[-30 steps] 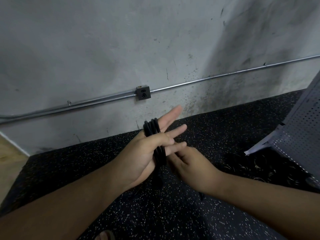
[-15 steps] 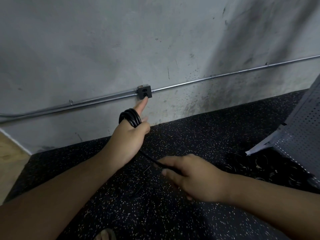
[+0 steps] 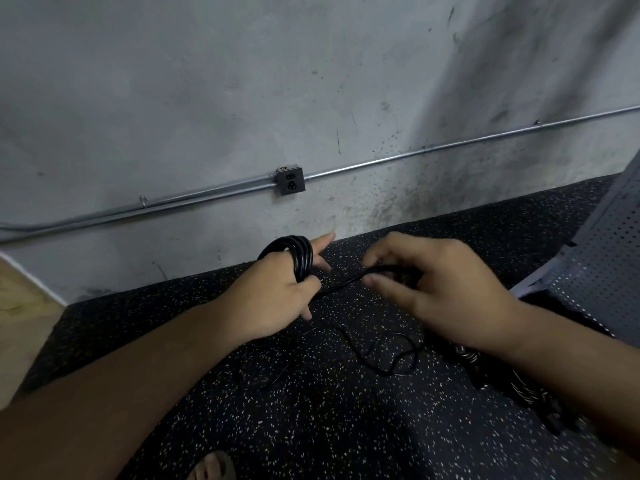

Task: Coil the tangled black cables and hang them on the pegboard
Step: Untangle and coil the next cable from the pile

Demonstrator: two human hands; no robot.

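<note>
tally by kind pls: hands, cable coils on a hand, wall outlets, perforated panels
Hands: 2, left hand and right hand
Cable coils on a hand: 1, black coil looped round the left hand; its free strand is pinched by the right hand
Wall outlets: 1, outlet
Perforated panels: 1, pegboard
Total: 5
</note>
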